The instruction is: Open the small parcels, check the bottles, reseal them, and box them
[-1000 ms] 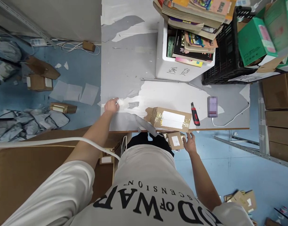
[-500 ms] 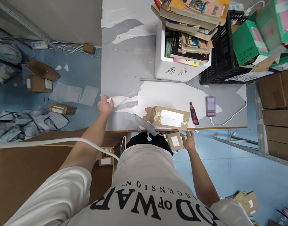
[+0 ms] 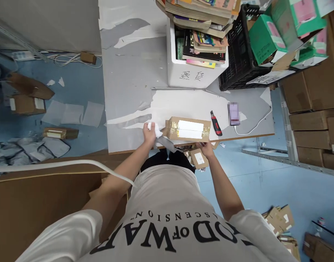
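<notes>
My left hand is closed around a crumpled piece of white paper, just left of a taped cardboard box. A loose grey strip hangs from beside that hand over the table's front edge. The box lies near the edge, with a white label on top and shiny tape at both ends. My right hand is at the box's near right corner, its fingers partly hidden at the table edge; whether it grips the box does not show. To the right lies a red and black box cutter.
A phone on a white cable lies at the table's right. Behind stand a white bin piled with books and a black crate with green boxes. A large open carton is at my left; a white cord crosses above it.
My left hand has moved right from the table's left side to beside the box, bunching the white paper. My right hand has moved slightly inward under the box's right corner. The view has shifted.
</notes>
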{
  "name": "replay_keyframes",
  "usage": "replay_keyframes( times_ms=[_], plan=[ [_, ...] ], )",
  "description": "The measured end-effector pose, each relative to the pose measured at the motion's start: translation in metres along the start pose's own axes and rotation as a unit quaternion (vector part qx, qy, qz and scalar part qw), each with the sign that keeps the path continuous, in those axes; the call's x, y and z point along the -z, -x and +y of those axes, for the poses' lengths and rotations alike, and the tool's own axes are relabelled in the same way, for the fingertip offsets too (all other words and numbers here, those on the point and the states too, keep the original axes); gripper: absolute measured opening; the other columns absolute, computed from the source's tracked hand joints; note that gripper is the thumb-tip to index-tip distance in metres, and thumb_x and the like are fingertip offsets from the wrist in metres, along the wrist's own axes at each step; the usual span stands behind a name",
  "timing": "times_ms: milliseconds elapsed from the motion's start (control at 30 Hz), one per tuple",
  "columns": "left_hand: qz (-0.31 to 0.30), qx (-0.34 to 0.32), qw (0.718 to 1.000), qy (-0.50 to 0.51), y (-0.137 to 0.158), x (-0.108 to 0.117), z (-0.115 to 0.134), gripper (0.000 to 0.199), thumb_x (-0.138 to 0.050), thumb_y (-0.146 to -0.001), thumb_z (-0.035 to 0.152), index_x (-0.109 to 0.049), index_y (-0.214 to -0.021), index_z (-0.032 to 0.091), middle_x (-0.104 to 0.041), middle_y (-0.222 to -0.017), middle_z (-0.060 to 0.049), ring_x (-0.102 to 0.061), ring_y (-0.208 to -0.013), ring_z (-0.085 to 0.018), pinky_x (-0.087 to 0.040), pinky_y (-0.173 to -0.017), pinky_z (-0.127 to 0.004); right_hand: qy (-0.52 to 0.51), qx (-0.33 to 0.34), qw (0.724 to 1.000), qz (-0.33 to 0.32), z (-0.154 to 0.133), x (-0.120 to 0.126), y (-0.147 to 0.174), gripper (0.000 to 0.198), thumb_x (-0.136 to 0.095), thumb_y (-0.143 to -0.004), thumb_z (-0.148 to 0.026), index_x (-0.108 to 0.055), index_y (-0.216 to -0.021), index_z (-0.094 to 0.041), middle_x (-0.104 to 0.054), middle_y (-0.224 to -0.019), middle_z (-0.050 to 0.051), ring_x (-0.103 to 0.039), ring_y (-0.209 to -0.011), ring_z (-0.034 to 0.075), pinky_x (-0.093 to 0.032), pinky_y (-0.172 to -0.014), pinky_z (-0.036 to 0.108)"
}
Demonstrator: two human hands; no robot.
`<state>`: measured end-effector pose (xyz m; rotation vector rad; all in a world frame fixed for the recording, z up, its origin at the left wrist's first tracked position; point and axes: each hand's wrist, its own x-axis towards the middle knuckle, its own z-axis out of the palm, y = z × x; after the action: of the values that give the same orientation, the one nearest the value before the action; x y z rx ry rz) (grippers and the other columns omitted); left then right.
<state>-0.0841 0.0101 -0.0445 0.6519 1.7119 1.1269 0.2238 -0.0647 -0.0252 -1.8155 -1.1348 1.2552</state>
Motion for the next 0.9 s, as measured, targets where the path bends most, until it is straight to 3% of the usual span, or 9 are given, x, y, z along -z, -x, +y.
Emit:
replay_keyframes(
  times_ms=[67, 133, 300, 533, 733, 900],
  plan=[
    [-0.018, -0.003, 1.000, 0.001, 0.009, -0.019, -0.003, 0.039, -0.061, -0.078, 0.055, -0.058, -0.097, 0.021, -0.065, -0.091, -0.005, -0.064, -0.089, -0.021, -0.054, -0.077, -0.032, -0.012, 0.011, 1.000, 0.003, -0.002, -0.006, -0.001, 0.068, -0.064, -0.071, -0.039, -0.043, -0.132, -0.017, -0.064, -0.117, 0.013, -0.058, -0.110, 0.027, -0.043, -0.099, 0.050],
    [-0.075, 0.015, 0.997, 0.005, 0.016, -0.028, -0.004, 0.040, -0.064, -0.077, 0.053, -0.060, -0.103, 0.022, -0.067, -0.098, -0.006, -0.064, -0.098, -0.023, -0.053, -0.085, -0.036, -0.013, 0.013, 1.000, 0.011, -0.002, -0.010, -0.002, 0.067, -0.063, -0.072, -0.040, -0.043, -0.132, -0.016, -0.066, -0.114, 0.013, -0.057, -0.111, 0.027, -0.042, -0.100, 0.052],
    [-0.170, 0.094, 0.979, 0.064, 0.026, -0.028, -0.003, 0.054, -0.066, -0.075, 0.053, -0.058, -0.117, 0.022, -0.068, -0.111, -0.007, -0.063, -0.108, -0.027, -0.051, -0.091, -0.041, -0.016, 0.012, 1.000, 0.005, 0.001, -0.008, -0.006, 0.068, -0.063, -0.073, -0.040, -0.042, -0.132, -0.016, -0.066, -0.112, 0.011, -0.057, -0.110, 0.027, -0.039, -0.102, 0.053],
    [-0.231, 0.098, 0.961, 0.114, 0.040, -0.032, 0.030, 0.051, -0.064, -0.076, 0.055, -0.061, -0.110, 0.017, -0.068, -0.114, -0.009, -0.065, -0.106, -0.024, -0.052, -0.091, -0.036, -0.038, 0.065, 0.997, 0.018, -0.014, 0.012, 0.001, 0.065, -0.064, -0.076, -0.050, -0.046, -0.130, -0.019, -0.062, -0.118, 0.011, -0.054, -0.113, 0.026, -0.041, -0.102, 0.046],
    [-0.310, 0.136, 0.935, 0.104, 0.079, -0.056, 0.081, 0.053, -0.057, -0.081, 0.059, -0.060, -0.112, 0.016, -0.072, -0.100, -0.007, -0.068, -0.097, -0.024, -0.054, -0.085, -0.035, -0.070, 0.117, 0.988, 0.079, -0.023, 0.067, 0.046, 0.056, -0.061, -0.080, -0.053, -0.052, -0.126, -0.023, -0.052, -0.122, 0.010, -0.051, -0.112, 0.024, -0.050, -0.087, 0.038],
    [-0.409, 0.168, 0.894, 0.072, 0.141, -0.120, 0.091, 0.044, -0.062, -0.080, 0.054, -0.062, -0.105, 0.019, -0.072, -0.083, -0.002, -0.069, -0.080, -0.019, -0.054, -0.070, -0.027, -0.010, 0.106, 0.958, 0.265, 0.004, 0.135, 0.120, 0.039, -0.054, -0.085, -0.051, -0.059, -0.110, -0.022, -0.052, -0.109, 0.008, -0.051, -0.105, 0.021, -0.048, -0.086, 0.036]
  ],
)
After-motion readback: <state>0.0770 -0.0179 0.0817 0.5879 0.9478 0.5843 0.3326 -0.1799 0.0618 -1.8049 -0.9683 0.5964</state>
